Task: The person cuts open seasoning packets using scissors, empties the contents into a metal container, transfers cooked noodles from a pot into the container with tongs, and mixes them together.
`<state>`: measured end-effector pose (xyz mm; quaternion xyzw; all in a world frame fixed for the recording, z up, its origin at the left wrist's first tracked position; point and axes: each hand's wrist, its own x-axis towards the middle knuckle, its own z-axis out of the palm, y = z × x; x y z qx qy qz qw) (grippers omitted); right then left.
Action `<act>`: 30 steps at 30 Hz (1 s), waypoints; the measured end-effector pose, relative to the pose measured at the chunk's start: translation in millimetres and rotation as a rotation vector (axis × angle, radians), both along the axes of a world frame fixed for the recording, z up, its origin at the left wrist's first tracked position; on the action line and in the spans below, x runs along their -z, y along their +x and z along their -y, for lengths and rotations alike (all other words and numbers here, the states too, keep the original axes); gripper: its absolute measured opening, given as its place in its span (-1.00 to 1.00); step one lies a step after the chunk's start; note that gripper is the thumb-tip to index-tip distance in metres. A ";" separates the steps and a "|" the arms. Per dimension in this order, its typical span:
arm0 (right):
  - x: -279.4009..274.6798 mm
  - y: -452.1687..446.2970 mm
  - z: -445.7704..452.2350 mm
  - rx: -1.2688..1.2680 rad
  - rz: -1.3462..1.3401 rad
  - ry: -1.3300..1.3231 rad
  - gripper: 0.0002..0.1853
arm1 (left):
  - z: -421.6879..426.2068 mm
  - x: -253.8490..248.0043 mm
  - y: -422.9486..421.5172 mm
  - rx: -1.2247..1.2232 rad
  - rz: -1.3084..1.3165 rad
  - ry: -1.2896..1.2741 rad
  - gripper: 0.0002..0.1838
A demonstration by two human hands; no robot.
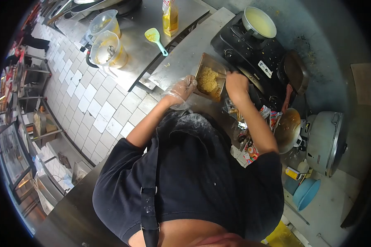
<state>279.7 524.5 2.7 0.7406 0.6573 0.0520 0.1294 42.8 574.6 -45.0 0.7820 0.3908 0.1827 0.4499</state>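
A rectangular metal container with yellow, crumbly food in it sits in front of me at the counter edge. My left hand, in a clear plastic glove, grips its left wall with the fingers closed at the rim. My right hand is bare and closed in a fist at the container's right side. What its fingers hold is hidden; a thin utensil-like shape seems to run from it toward the food.
Beyond the container stands a black gas stove with a pot of pale yellow liquid. Two measuring jugs, a mint scoop and an oil pouch stand on the left steel table. A stained pan and large pot are right.
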 end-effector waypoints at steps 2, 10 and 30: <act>16.0 17.6 -13.0 -0.108 -0.058 -0.032 -0.75 | -5.1 4.1 0.7 0.026 0.006 0.025 -0.67; 24.7 43.6 10.8 -0.163 -0.691 -0.199 -0.65 | -18.2 3.4 5.1 0.101 -0.011 -0.105 -0.65; -59.3 38.8 48.6 0.105 -0.453 -0.017 -0.72 | -9.0 -2.8 -4.4 -0.022 0.052 0.016 -0.70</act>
